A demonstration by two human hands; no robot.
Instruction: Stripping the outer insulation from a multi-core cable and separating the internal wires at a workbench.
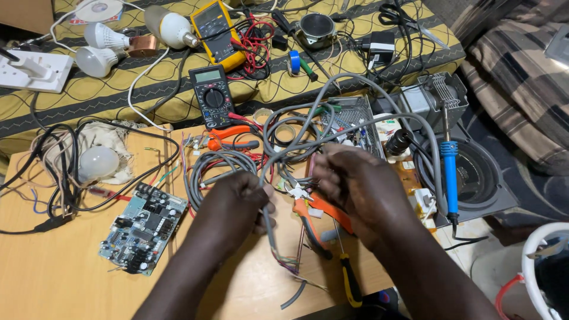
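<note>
Two hands: both at work over the desk (53,278), at frame centre.
Left hand (237,198): fingers curled and pinched round a grey multi-core cable (269,228), held where it drops toward 6 o'clock.
Right hand (352,186): fingers bunched near the same cable's upper run; exact grip hidden behind the knuckles, cannot tell what it pinches.
Cable position: between the hands, looping up toward 12 o'clock and round to 3 o'clock; stripped end at 6 o'clock shows thin coloured cores fanned out.
Risk, cores: the bared strands look fine and soft; a hard pull or twist could snap or fray them.
Risk, snagging: the loop overlies coiled grey wire (216,166) and other leads; tugging could drag small parts off the desk.
Risk, tools: orange-handled cutters (311,222) lie under the right hand and a blue-handled soldering iron (449,160) rests at 3 o'clock; a careless sweep could meet a blade or tip.
Risk, board: green circuit board (142,228) at 8 o'clock, components upward, exposed to knocks.
Materials: cable sheath smooth, matt, rubbery; desk pale wood laminate, flat; black digital multimeter (212,95) hard plastic, rectangular, with round dial; yellow multimeter (218,32) beyond it; white LED bulb (98,163) frosted, globe-shaped, at 9 o'clock; patterned yellow bedspread (89,95) woven, soft, at 12 o'clock.
</note>
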